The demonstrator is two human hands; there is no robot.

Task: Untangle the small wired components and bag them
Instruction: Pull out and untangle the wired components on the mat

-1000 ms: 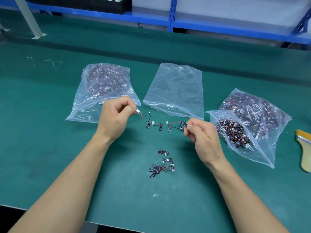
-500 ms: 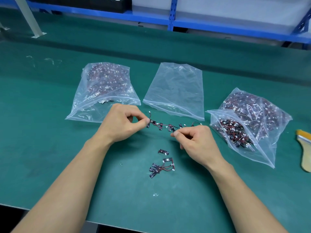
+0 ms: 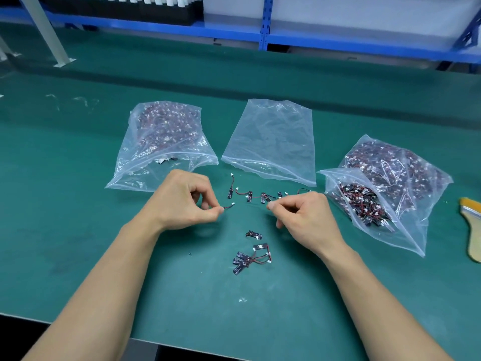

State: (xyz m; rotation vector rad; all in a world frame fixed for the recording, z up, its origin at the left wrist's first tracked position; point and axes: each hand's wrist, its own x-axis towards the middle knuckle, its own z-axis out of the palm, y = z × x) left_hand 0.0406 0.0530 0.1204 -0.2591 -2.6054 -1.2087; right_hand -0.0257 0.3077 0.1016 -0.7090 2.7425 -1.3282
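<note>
Plastic bags (image 3: pixel 270 136): four (one empty).

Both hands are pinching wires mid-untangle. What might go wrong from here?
1. The left hand pinches a thin wire; a hard pull might tear it from its connector.
2. The tangled parts at the right hand sit near the loose pile and could snag it.
3. The open bag beside them may spill.

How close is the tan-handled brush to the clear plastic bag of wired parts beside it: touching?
Apart. The head view shows bare green mat between the tan-handled brush and the clear plastic bag.
</note>
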